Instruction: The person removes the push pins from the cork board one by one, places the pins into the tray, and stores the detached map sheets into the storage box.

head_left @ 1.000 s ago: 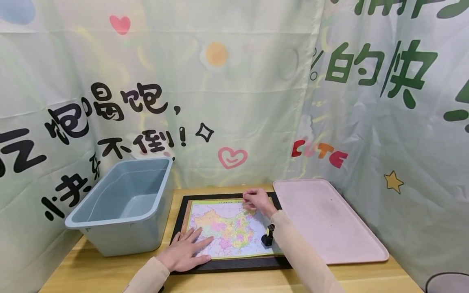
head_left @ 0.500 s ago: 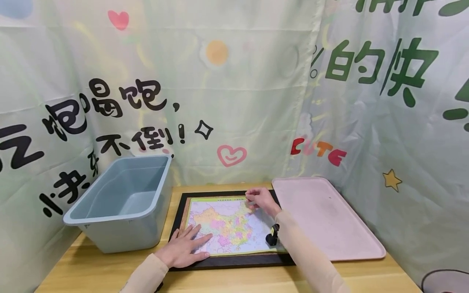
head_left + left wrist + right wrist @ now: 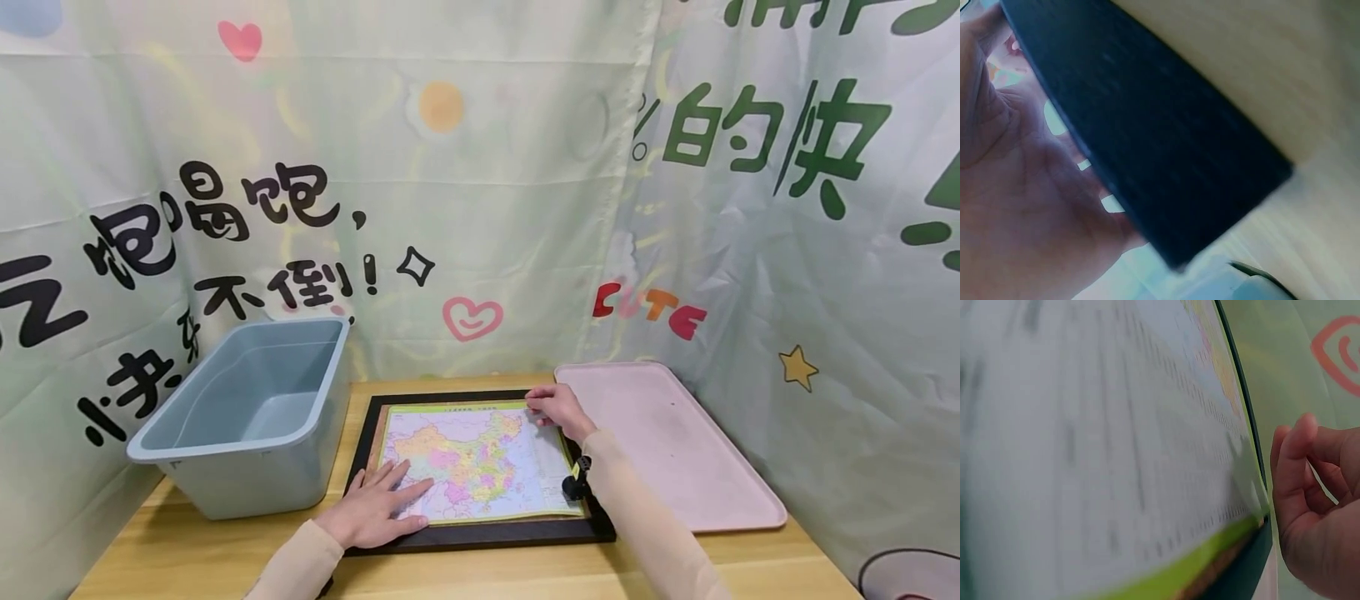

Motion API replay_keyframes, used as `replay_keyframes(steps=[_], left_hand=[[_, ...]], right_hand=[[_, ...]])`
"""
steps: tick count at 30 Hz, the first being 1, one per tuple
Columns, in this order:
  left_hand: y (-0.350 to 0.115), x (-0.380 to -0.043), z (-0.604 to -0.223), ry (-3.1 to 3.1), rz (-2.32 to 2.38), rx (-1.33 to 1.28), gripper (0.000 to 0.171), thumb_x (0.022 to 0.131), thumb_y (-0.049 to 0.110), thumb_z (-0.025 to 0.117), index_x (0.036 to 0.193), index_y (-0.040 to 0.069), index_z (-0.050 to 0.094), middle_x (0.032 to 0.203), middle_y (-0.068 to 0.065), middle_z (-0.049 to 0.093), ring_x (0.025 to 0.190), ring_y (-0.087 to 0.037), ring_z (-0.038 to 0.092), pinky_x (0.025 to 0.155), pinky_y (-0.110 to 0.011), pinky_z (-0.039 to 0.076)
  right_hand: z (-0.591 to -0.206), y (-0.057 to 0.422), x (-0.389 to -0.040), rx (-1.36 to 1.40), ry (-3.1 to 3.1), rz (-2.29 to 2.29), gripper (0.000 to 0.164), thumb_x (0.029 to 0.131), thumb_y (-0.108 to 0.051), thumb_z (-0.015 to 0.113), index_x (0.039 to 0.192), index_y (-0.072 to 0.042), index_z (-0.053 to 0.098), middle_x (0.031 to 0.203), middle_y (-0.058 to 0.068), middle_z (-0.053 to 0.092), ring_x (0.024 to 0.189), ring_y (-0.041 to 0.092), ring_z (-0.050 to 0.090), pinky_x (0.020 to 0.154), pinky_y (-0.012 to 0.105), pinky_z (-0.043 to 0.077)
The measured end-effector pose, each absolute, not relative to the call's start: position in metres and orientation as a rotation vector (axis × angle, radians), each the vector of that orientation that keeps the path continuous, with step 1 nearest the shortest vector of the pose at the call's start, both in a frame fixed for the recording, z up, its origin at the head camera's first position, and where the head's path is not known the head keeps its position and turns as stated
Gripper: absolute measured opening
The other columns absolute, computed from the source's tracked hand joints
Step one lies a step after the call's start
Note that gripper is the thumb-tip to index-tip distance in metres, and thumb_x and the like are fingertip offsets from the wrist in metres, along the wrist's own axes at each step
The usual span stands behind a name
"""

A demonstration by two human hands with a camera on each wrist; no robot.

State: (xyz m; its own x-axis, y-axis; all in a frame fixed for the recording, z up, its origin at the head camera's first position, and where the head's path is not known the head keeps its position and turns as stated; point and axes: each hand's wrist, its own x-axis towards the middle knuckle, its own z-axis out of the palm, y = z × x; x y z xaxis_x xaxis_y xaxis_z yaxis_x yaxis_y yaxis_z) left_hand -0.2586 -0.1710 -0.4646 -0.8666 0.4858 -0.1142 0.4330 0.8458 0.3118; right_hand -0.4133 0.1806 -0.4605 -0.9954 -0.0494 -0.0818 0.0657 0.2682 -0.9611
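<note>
A colourful printed map (image 3: 480,458) with a yellow-green border lies on a brown backing inside a black frame (image 3: 480,538). My left hand (image 3: 375,510) rests with spread fingers over the map's lower-left corner and the frame there. From the left wrist view, its palm (image 3: 1022,194) shows beside the dark frame bar (image 3: 1154,131). At the map's upper-right corner, my right hand (image 3: 561,412) is bent, thumb and fingers drawn together. The right wrist view has this hand (image 3: 1322,512) just past the map's corner, nothing visible between the fingertips.
A deep blue-grey plastic bin (image 3: 236,479) stands left of the frame on the wooden table (image 3: 187,554). To the right lies a pink tray (image 3: 675,450), its left side behind the right arm. Printed fabric (image 3: 480,208) hangs around the back and sides.
My right hand has slid rightward along the map's top edge to its upper-right corner, uncovering more of the map. The left hand stays in place.
</note>
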Motion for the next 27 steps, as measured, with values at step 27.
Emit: replay_keyframes(steps=[27], left_hand=[[-0.169,-0.258,-0.463,2.834,0.407,0.726,0.063,0.094,0.068,0.042,0.149,0.035,0.043,0.161,-0.015,0.026,0.148,-0.042,0.021,0.108,-0.075,0.012]], right_hand=[[-0.469,0.247,-0.41,0.251,2.454,-1.902,0.025,0.094,-0.001,0.061,0.116,0.011,0.063,0.08,0.007,0.068,0.061,0.009,0.06,0.054,0.022,0.05]])
